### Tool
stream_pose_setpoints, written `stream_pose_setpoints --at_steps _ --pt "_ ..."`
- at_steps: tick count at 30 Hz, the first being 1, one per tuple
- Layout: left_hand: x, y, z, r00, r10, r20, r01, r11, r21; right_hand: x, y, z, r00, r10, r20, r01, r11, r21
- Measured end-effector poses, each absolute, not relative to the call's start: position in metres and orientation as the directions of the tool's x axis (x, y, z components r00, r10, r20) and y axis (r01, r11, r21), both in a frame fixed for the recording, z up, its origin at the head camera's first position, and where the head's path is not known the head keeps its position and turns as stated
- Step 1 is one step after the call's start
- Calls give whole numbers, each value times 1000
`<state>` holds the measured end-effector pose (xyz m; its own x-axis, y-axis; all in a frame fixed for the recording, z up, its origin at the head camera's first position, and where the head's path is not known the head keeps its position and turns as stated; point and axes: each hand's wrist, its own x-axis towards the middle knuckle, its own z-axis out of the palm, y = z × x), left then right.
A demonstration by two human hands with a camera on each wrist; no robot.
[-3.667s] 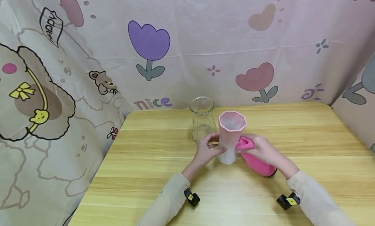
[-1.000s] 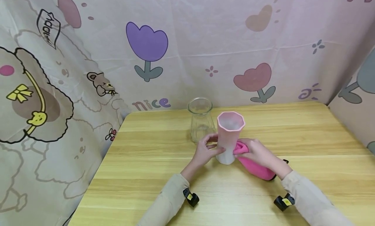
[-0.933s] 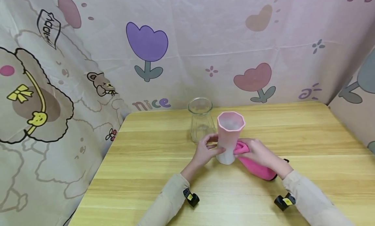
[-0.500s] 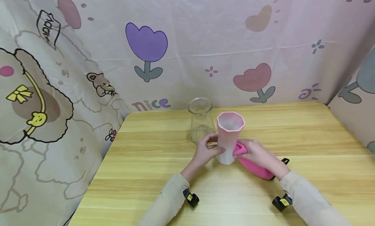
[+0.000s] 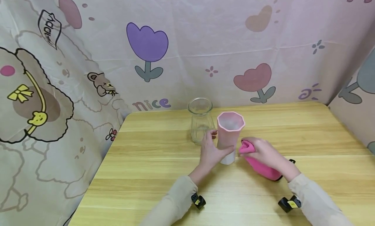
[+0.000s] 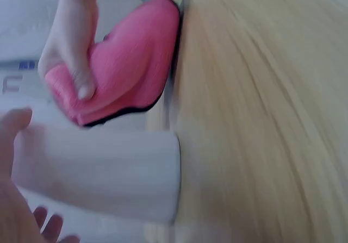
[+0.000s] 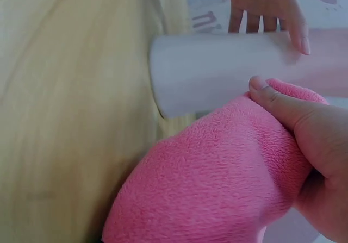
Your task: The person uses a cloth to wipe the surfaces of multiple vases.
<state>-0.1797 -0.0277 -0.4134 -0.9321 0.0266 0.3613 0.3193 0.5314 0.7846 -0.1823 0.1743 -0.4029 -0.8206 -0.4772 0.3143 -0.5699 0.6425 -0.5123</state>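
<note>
An octagonal vase (image 5: pixel 228 136), pink at the rim and fading to white below, stands upright on the wooden table. My left hand (image 5: pixel 211 154) is around its left side, thumb across the front and fingers behind. In the left wrist view, that vase (image 6: pixel 103 172) lies between thumb and fingertips. My right hand (image 5: pixel 265 153) grips a bunched pink cloth (image 5: pixel 263 169) with a black border just right of the vase. The right wrist view has the cloth (image 7: pixel 212 178) overlapping the vase's (image 7: pixel 217 69) side, my right thumb pressed on its fold.
A clear glass vase (image 5: pixel 200 120) with a wide rim stands behind and left of the pink one. The wooden table (image 5: pixel 146 174) reaches back to a printed fabric backdrop (image 5: pixel 190 40), and another patterned sheet hangs at the left.
My left hand has shifted its hold, the thumb now reaching further across the vase's front. The right hand has drawn the pink cloth slightly rightward, off the vase's side. The glass vase stays put.
</note>
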Motion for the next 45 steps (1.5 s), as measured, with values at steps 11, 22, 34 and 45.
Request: stream_pose_setpoints --at_steps 11,22,34,45 --pt "-180 1 -417 -860 -213 465 254 611 749 -181 185 -398 -818 -435 376 -574 658 -488" --pt "-182 -18 -419 -907 -53 418 369 377 849 -179 187 -395 -819 -433 376 -573 651 -499" --pt "-202 -46 -414 -913 315 261 282 22 959 -179 186 -398 -817 -436 378 -576 653 -492" --pt "-205 -53 -416 -885 383 265 272 -37 962 -177 183 -396 -811 -431 395 -584 627 -515"
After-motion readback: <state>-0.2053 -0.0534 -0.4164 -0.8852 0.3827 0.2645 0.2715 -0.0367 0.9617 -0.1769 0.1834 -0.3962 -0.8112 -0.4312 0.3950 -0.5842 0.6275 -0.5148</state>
